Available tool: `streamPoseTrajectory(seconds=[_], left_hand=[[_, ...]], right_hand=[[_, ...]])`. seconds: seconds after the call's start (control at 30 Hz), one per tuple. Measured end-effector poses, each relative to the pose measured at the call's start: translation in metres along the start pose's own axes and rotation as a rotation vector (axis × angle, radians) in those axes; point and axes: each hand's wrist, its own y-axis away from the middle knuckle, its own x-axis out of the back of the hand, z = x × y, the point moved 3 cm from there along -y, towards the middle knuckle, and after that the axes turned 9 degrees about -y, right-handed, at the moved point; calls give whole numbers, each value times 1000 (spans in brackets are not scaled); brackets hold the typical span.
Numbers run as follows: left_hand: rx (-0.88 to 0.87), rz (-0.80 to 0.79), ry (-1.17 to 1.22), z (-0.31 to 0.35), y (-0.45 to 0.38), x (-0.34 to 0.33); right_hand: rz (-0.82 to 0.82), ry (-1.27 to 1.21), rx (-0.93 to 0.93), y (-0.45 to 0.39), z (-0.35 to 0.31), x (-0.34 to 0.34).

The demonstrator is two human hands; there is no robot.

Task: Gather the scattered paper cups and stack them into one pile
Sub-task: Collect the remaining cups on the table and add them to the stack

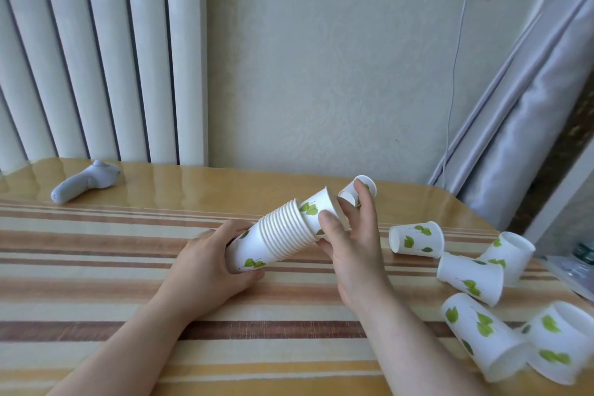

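A stack of white paper cups with green leaf prints is held tilted above the table's middle. My left hand grips its lower end. My right hand holds the top cup, which sits partly in the stack's upper end. One cup lies behind my right fingers. Several loose cups lie on their sides at the right: one near my right hand, two further right, and two at the front right.
The table has a striped glossy cover. A grey handheld device lies at the back left. A white radiator stands behind. A cable hangs from a wall socket; a grey curtain hangs right.
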Motion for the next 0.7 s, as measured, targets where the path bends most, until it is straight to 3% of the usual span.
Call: streamPoseTrajectory(seconds=[0.3, 0.53, 0.7], left_hand=[[-48, -17, -24, 15, 5, 1], [-10, 1, 87, 13, 4, -1], [80, 85, 137, 2, -1, -5]], right_hand=[[-86, 215, -96, 9, -6, 11], [270, 397, -285, -49, 20, 49], [407, 625, -244, -131, 31, 63]])
